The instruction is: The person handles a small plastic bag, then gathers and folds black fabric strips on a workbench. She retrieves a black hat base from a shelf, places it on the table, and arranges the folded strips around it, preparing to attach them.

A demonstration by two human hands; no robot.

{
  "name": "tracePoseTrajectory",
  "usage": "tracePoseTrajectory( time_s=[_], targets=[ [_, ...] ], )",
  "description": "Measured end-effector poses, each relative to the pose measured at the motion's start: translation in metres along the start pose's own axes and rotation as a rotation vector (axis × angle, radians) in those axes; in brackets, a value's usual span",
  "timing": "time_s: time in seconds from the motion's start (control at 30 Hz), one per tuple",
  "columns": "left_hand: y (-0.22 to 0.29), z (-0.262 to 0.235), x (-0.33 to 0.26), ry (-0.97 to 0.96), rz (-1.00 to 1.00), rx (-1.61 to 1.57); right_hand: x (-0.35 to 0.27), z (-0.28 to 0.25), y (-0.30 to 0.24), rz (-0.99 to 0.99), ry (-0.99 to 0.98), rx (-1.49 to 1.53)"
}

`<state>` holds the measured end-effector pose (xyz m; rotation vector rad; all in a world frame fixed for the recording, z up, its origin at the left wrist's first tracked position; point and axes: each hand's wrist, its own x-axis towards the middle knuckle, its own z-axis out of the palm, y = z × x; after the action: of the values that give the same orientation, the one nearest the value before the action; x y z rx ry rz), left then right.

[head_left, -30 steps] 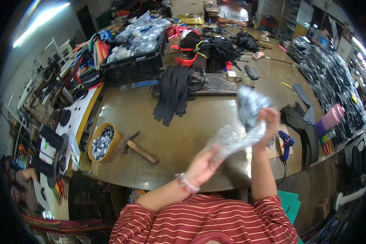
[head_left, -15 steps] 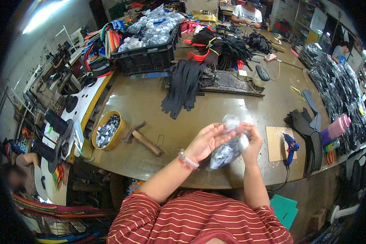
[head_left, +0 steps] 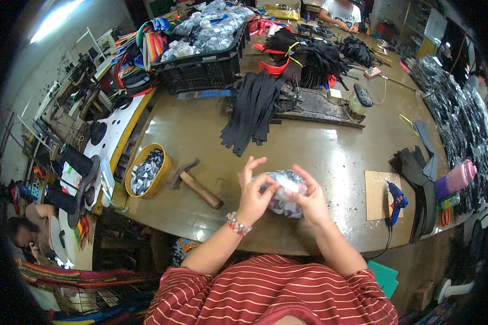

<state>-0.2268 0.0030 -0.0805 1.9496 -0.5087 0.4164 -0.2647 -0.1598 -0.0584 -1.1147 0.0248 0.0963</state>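
A clear plastic bag filled with small silvery pieces is held between both hands just above the brown table, near its front edge. My left hand grips the bag's left side with the upper fingers spread. My right hand closes over the bag's right side. A beaded bracelet sits on my left wrist.
A hammer lies left of my hands, beside a yellow bowl of metal pieces. Black straps sit mid-table, with a black crate of bags behind. A blue glue gun rests on cardboard at right. Another person sits at the far end.
Both hands have brought the bag down from a raised position on the right to a spot low over the table in front of me. It is now bunched between them.
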Motion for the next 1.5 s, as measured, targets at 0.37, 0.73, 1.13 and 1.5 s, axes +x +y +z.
tracePoseTrajectory(
  time_s=[0.37, 0.73, 1.13, 1.5],
  targets=[
    [-0.028, -0.074, 0.098, 0.076, -0.27, -0.345, 0.011, -0.055, -0.03, -0.178, -0.271, 0.283],
    [-0.119, -0.146, 0.34, 0.412, -0.213, 0.022, 0.024, -0.079, -0.003, 0.012, -0.047, 0.251],
    [-0.117, 0.042, 0.145, 0.022, -0.366, 0.734, 0.023, -0.059, 0.007, 0.115, -0.124, 0.057],
    [-0.111, 0.06, 0.175, 0.132, -0.524, 0.255, 0.024, -0.061, 0.004, 0.056, -0.126, -0.098]
  ],
)
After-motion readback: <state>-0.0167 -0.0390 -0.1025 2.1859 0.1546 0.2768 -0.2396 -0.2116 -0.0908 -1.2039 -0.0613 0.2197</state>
